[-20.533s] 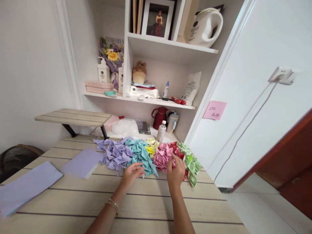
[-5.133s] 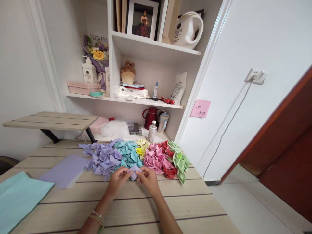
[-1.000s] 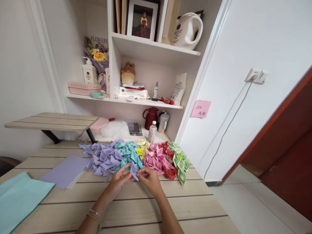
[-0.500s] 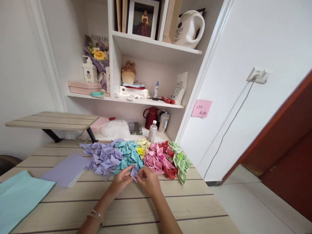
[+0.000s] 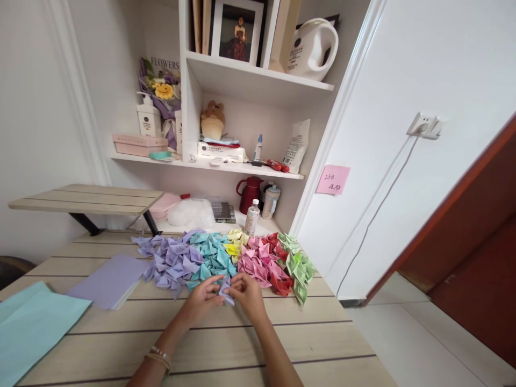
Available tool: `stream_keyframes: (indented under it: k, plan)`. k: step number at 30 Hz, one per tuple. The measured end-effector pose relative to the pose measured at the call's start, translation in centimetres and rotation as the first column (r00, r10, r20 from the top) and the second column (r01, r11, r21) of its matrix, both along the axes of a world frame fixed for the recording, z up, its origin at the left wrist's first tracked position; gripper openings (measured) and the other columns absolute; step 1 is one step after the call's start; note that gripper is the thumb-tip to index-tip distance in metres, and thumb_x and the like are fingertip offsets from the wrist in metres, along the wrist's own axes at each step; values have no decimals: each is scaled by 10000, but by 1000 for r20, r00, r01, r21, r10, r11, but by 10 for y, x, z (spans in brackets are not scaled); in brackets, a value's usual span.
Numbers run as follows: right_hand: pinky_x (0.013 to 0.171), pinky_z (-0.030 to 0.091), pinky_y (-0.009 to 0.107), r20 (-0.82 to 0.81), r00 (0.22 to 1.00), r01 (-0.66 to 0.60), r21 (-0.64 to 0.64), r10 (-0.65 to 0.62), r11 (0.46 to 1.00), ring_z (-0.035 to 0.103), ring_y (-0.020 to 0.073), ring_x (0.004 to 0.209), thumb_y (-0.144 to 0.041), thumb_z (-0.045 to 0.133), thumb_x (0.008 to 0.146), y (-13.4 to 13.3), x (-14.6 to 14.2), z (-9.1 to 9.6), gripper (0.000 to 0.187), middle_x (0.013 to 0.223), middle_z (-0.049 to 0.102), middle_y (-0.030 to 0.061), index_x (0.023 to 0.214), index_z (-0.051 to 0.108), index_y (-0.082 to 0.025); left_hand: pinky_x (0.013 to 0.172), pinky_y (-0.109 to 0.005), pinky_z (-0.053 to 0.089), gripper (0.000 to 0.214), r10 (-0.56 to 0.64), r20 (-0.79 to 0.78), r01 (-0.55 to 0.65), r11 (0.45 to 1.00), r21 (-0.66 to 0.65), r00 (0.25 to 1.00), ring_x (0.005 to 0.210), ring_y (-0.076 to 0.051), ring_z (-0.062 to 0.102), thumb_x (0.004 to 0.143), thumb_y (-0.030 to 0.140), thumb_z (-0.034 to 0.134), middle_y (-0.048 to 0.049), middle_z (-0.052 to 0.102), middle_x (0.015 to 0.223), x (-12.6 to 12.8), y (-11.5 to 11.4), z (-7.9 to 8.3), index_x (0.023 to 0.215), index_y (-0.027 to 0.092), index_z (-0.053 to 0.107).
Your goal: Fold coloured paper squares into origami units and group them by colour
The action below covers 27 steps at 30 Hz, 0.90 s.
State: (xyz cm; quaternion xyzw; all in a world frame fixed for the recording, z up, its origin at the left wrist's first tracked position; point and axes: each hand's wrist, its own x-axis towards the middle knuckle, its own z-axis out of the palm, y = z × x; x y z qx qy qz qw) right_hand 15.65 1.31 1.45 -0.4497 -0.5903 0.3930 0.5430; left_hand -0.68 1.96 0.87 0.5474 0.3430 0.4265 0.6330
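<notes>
Between my two hands is a small folded purple paper piece (image 5: 226, 291), held just above the table in front of the heap. My left hand (image 5: 202, 296) grips its left side with thumb and fingers. My right hand (image 5: 246, 294) pinches its right side. Right behind my hands lie many folded paper pieces, grouped by colour: purple (image 5: 173, 260), blue (image 5: 213, 253), yellow (image 5: 234, 245), pink (image 5: 258, 259), red (image 5: 281, 286) and green (image 5: 300, 271).
A stack of purple paper sheets (image 5: 108, 280) and a large light-blue sheet (image 5: 34, 328) lie on the left of the slatted table (image 5: 226, 349). Behind the heap stand a clear bottle (image 5: 252, 217) and a red jug (image 5: 250, 194). A small raised stand (image 5: 86, 199) is at the back left.
The purple paper piece has turned in my fingers, its lower tip now pointing more to the right. My right hand has shifted its grip slightly upward.
</notes>
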Motion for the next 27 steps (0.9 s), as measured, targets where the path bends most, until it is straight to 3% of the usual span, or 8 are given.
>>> stream_keyframes:
  k: [9, 12, 16, 19, 21, 27]
  plan:
    - [452, 403, 209, -5, 994, -113, -45, 113, 993, 568, 141, 487, -343, 746, 542, -5, -8, 0, 237, 535, 624, 8, 629, 645, -146, 639, -273, 498, 456, 32, -35, -30, 998, 49, 999, 689, -174, 634, 430, 170, 797, -19, 660, 768, 2, -1, 1, 849, 154, 616]
    - [446, 384, 198, -2, 995, -100, -20, 100, 995, 533, 118, 468, -371, 701, 606, -6, -9, 2, 235, 520, 601, -5, 608, 650, -141, 610, -262, 494, 382, 63, -56, -61, 997, 47, 996, 637, -164, 624, 438, 210, 792, -3, 650, 680, 2, 2, 1, 772, 142, 620]
    - [487, 413, 208, -35, 996, -83, 6, 83, 997, 555, 133, 545, -406, 625, 689, -6, -6, 9, 264, 608, 626, 12, 726, 672, -149, 545, -240, 471, 312, 230, -117, -224, 973, 61, 966, 565, -154, 605, 455, 282, 772, 6, 646, 626, 0, 5, 2, 692, 149, 619]
    - [504, 431, 211, -30, 998, -52, -14, 52, 999, 579, 146, 597, -357, 733, 573, -5, -2, 9, 342, 725, 654, 28, 846, 657, -164, 485, -208, 430, 283, 366, -124, -356, 929, 97, 922, 511, -138, 575, 442, 302, 772, 32, 608, 540, -1, 6, 3, 613, 156, 600]
    - [498, 428, 209, -22, 997, -75, -48, 74, 996, 576, 141, 573, -332, 770, 515, -3, -1, 6, 371, 699, 655, 21, 824, 657, -160, 455, -197, 412, 279, 400, -118, -389, 916, 102, 909, 484, -132, 563, 451, 318, 769, 42, 586, 496, -1, 6, 3, 592, 156, 591]
    - [447, 383, 191, 9, 999, -33, -41, 33, 999, 522, 108, 469, -357, 731, 575, 0, -2, -3, 242, 545, 621, -5, 680, 675, -146, 534, -249, 496, 337, 291, -34, -291, 957, -3, 956, 530, -158, 621, 456, 321, 782, -11, 671, 589, -5, 8, 1, 704, 134, 653]
